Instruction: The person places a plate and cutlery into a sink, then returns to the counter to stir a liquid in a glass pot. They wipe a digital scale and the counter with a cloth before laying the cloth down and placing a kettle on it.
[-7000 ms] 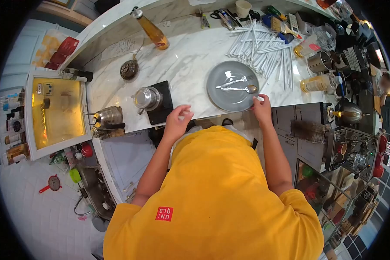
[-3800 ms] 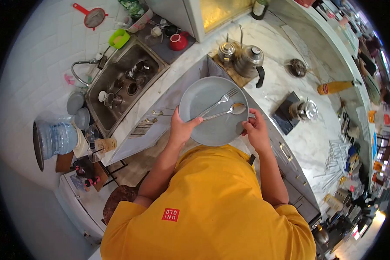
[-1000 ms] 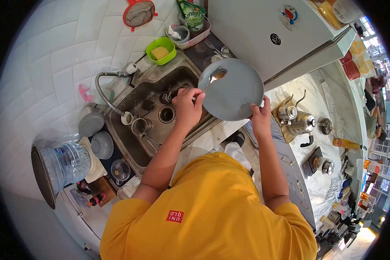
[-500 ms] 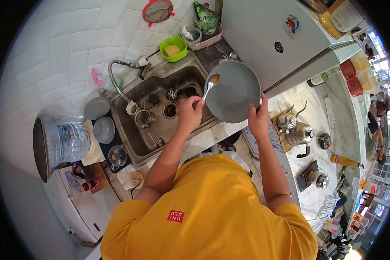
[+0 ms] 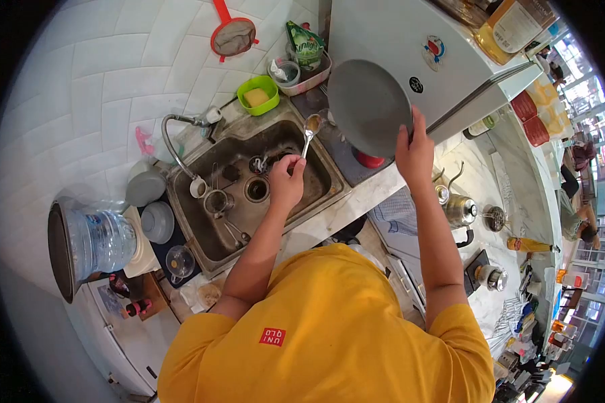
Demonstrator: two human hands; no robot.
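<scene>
My left hand [image 5: 287, 183] is closed in a pinch on the handle of a metal spoon [image 5: 308, 134], held bowl-up over the sink [image 5: 326, 171]. Brownish colour shows in the spoon's bowl. My right hand [image 5: 415, 153] grips the near right rim of a round grey plate [image 5: 370, 107], fingers at its edge. Tilted, the plate is raised beside the fridge, above a dark mat [image 5: 364, 176]. A red round item [image 5: 369, 160] partly shows under the plate. In the sink lie a glass cup [image 5: 218, 202], other dishes and spoons, around the drain [image 5: 257, 189].
A curved faucet [image 5: 170, 134] hangs over the sink's left side. At the back stand a green sponge box [image 5: 267, 102] and a detergent pouch [image 5: 306, 46]. The fridge [image 5: 383, 40] rises behind the plate. Bowls [image 5: 157, 222] sit left; a kettle [image 5: 460, 209] stands right.
My right hand has lifted the plate away from the spoon, up and right towards the fridge, tilting it. My left hand keeps the spoon over the sink, slightly left of before.
</scene>
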